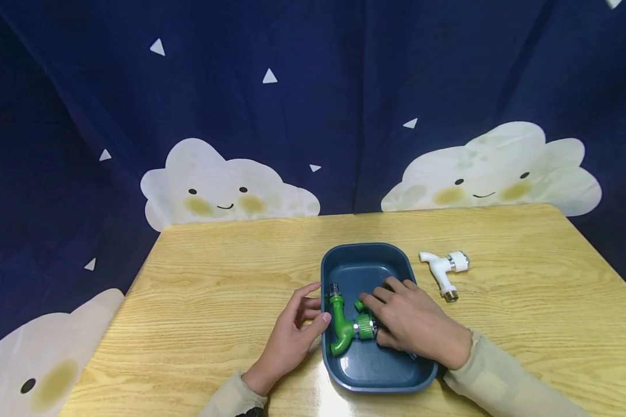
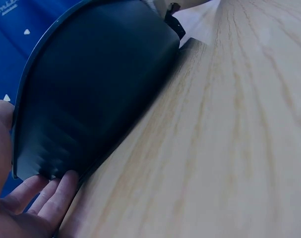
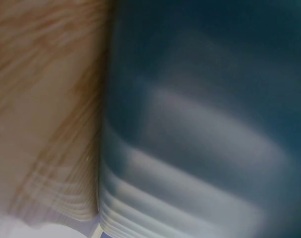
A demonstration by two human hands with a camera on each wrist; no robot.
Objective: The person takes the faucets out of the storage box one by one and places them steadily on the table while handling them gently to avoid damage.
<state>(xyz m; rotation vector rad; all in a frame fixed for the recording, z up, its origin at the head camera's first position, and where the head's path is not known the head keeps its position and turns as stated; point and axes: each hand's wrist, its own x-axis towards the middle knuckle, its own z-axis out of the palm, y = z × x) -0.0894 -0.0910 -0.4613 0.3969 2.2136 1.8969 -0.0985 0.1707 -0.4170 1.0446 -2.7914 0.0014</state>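
A dark blue plastic bin (image 1: 378, 249) stands on the table. My left hand (image 1: 296, 330) holds its left side, thumb at the rim and fingers against the outer wall; the left wrist view also shows these fingers (image 2: 58, 198) on the wall. Inside the bin lies a green faucet (image 1: 343, 327) with a ribbed green handle. My right hand (image 1: 412, 318) reaches into the bin with curled fingers and grips a second green faucet (image 1: 359, 304), mostly hidden beneath it. In the right wrist view, only the blurred bin wall (image 3: 200, 129) and wood show.
To the right of the bin, a white faucet (image 1: 442, 271) with a metal threaded end lies on the wooden table (image 1: 214, 289). A dark blue curtain (image 1: 334, 104) with cloud prints hangs behind the table's far edge.
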